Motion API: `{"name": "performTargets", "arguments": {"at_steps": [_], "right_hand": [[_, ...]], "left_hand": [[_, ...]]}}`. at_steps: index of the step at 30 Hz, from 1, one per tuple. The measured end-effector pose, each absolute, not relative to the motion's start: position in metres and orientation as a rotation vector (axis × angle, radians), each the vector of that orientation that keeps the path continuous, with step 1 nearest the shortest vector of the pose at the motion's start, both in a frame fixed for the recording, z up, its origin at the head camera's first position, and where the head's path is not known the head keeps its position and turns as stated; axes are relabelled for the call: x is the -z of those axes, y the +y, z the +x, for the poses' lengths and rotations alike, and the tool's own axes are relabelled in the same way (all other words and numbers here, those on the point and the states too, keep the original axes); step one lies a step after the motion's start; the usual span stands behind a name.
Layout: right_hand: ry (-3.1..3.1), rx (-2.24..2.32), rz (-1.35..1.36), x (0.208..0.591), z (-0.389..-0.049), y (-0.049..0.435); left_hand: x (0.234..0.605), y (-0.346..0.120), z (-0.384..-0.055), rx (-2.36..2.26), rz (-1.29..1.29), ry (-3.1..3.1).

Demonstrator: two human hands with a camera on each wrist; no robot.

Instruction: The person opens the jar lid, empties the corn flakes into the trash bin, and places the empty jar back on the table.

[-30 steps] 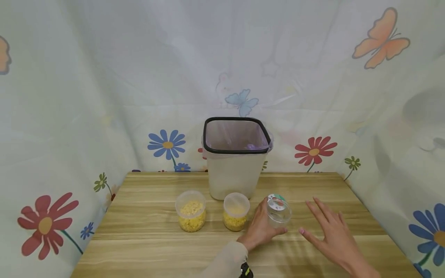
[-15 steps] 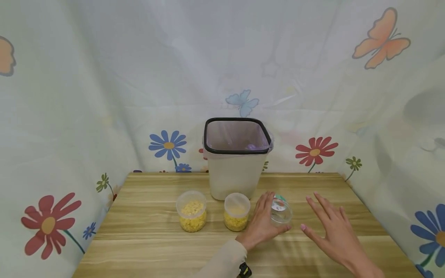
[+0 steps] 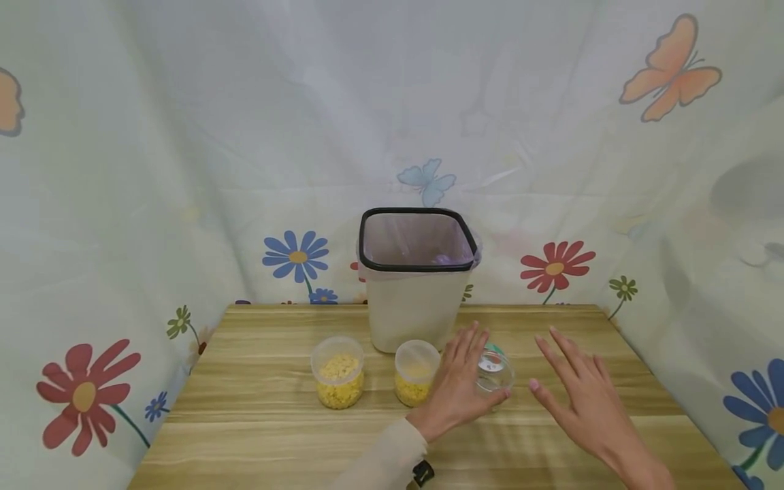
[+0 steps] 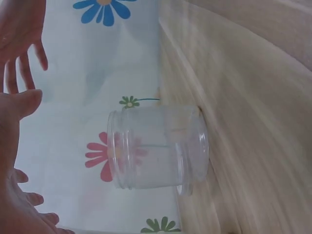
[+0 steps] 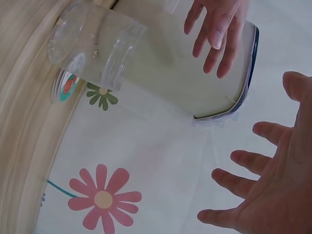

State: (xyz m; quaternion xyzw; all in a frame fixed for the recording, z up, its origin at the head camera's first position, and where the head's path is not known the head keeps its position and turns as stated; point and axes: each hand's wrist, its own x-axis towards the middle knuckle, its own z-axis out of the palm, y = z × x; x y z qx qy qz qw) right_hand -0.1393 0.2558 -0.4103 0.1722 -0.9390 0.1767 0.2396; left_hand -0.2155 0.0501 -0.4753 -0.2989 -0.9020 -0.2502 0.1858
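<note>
A clear plastic jar point(image 3: 497, 382) stands upright and uncovered on the table, right of the smaller yellow-filled tub point(image 3: 415, 381). My left hand point(image 3: 458, 384) hovers at the jar's left side with its fingers spread. In the left wrist view a gap shows between that hand and the jar point(image 4: 151, 146). To the jar's right, my right hand point(image 3: 584, 401) is held in the air, fingers apart and holding nothing. Behind the jar lies a round lid with a printed label point(image 5: 68, 85), partly hidden by it in the head view. Another yellow-filled tub point(image 3: 339, 381) stands farther left.
A white bin point(image 3: 413, 306) with a black rim and a purplish liner stands behind the tubs. The wood-grain table point(image 3: 257, 435) ends at a flowered cloth point(image 3: 294, 150), which hangs behind it and on both sides.
My left hand has let go of the jar, lifted away, and straightened its fingers. The jar stays in place. My right hand has hardly moved, rising slightly.
</note>
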Motion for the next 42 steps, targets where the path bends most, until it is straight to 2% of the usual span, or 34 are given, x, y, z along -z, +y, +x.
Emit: {"name": "performTargets", "arguments": {"at_steps": [17, 42], "right_hand": [[-2.582, -0.526, 0.504, 0.407, -0.156, 0.238], [-2.62, -0.537, 0.645, 0.406, -0.181, 0.2]], "left_hand": [[0.474, 0.018, -0.212, 0.327, -0.783, -2.512], [0.461, -0.049, -0.206, 0.347, -0.68, -2.538]]}}
